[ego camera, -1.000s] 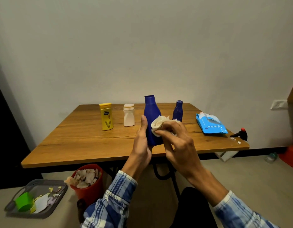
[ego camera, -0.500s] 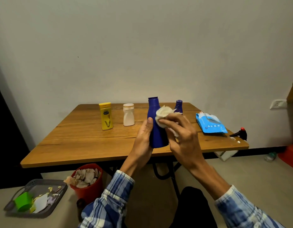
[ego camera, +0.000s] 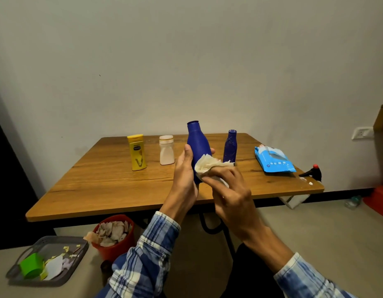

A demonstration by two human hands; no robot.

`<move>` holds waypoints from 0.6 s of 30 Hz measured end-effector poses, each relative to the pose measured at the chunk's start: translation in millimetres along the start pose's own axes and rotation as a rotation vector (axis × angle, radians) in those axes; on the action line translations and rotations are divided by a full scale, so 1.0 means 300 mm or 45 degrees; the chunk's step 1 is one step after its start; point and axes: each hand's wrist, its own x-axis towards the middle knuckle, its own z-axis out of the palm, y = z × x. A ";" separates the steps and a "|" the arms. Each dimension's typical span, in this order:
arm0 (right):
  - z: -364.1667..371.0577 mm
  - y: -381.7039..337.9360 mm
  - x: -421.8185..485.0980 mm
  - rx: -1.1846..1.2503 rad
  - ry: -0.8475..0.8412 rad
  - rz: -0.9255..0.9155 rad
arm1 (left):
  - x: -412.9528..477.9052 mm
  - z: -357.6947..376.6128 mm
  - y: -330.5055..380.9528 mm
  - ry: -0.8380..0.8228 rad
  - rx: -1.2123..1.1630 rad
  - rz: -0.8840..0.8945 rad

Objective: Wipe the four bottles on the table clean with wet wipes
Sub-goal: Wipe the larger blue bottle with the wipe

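Fingers (ego camera: 212, 150) of the left hand (ego camera: 184, 181) curl round a large blue bottle (ego camera: 198, 143), held upright over the wooden table (ego camera: 113, 186); the right hand (ego camera: 231, 194) pinches a crumpled wet wipe (ego camera: 207, 166) against its side. A yellow bottle (ego camera: 137, 152), white bottle (ego camera: 166, 149) and small blue bottle (ego camera: 230, 147) stand behind, before a plain wall (ego camera: 186, 61). Both forearms reach forward from plaid sleeves (ego camera: 143, 265)

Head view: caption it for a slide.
Left hand holds the large blue bottle; right hand presses a wet wipe against it.
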 end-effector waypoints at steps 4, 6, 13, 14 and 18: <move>0.010 0.013 -0.011 0.011 0.155 0.041 | 0.011 0.012 -0.005 0.048 -0.241 -0.049; 0.027 0.014 -0.014 0.029 0.238 0.110 | 0.019 0.016 -0.005 0.077 -0.368 -0.133; 0.063 0.035 -0.008 -0.001 0.369 -0.049 | 0.008 0.053 0.013 -0.013 -0.612 -0.386; 0.062 0.039 -0.006 -0.005 0.400 -0.009 | 0.010 0.056 0.015 -0.018 -0.622 -0.371; 0.064 0.030 -0.026 -0.025 0.367 -0.037 | 0.000 0.054 0.007 -0.068 -0.558 -0.377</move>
